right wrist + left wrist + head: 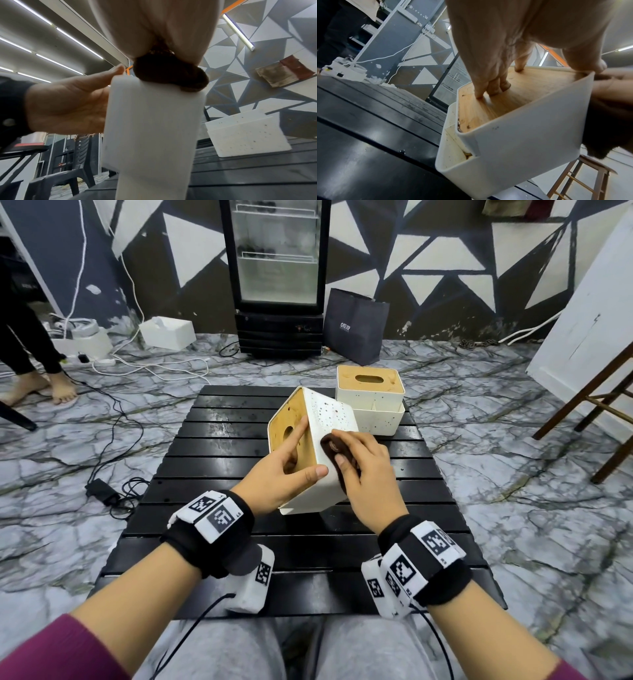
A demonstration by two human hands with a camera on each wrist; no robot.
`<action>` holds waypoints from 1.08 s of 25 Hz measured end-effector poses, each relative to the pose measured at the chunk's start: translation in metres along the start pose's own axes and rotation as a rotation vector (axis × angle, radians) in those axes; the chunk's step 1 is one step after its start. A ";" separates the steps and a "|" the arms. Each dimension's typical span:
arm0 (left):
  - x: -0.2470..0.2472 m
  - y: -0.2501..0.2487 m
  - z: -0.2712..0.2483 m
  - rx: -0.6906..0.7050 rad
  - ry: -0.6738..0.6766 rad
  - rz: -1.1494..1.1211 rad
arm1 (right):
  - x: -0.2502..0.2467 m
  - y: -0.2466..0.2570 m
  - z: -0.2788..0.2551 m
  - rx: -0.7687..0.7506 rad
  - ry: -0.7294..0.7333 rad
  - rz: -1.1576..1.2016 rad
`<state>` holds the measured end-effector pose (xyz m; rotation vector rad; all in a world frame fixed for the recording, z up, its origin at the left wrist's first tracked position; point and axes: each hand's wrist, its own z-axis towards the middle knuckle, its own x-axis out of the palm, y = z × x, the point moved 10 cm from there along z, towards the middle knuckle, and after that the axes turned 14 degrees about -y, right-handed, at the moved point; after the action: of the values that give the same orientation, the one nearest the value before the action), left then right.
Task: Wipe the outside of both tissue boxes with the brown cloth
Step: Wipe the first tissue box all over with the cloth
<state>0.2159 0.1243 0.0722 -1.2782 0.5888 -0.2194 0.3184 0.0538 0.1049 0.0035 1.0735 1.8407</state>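
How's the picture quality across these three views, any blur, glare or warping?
Head view: sharp, with glare streaks on the black slatted table and edges bowed by the wide lens. Left wrist view: the left hand is soft and close. Right wrist view: the tilted white tissue box looks blurred and washed out.

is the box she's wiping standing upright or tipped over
Tipped. The near tissue box leans with its wooden lid facing left, held by the left hand, while the far tissue box stands upright.
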 end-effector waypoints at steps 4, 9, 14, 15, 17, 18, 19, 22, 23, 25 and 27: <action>0.003 0.000 -0.001 0.004 0.013 0.004 | 0.000 0.006 -0.010 -0.017 -0.002 0.020; 0.003 0.001 0.002 0.018 0.017 -0.001 | 0.004 -0.001 0.006 -0.028 0.012 0.013; -0.002 -0.003 0.005 0.024 -0.054 -0.036 | -0.002 -0.002 -0.006 -0.093 0.024 0.014; -0.004 -0.004 0.007 0.013 -0.075 -0.059 | -0.003 -0.001 -0.008 -0.109 0.024 0.019; -0.007 -0.006 0.011 -0.001 -0.102 -0.094 | -0.002 0.002 -0.013 -0.128 0.027 0.030; -0.008 -0.006 0.013 -0.001 -0.103 -0.098 | -0.001 0.003 -0.015 -0.129 0.025 0.031; -0.008 -0.006 0.015 -0.001 -0.099 -0.100 | 0.000 0.002 -0.014 -0.125 0.022 0.030; -0.008 -0.003 0.016 -0.024 -0.082 -0.088 | 0.002 -0.004 -0.002 -0.101 0.006 0.010; -0.009 -0.003 0.015 -0.032 -0.081 -0.086 | 0.002 -0.008 0.002 -0.089 -0.001 0.003; -0.012 0.002 0.015 -0.049 -0.096 -0.095 | -0.001 -0.015 0.003 -0.062 -0.024 -0.009; -0.016 0.004 0.015 -0.060 -0.112 -0.114 | -0.004 -0.015 -0.006 -0.056 -0.055 -0.019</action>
<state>0.2099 0.1451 0.0753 -1.3749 0.4299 -0.2247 0.3285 0.0490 0.0931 0.0108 0.9808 1.8427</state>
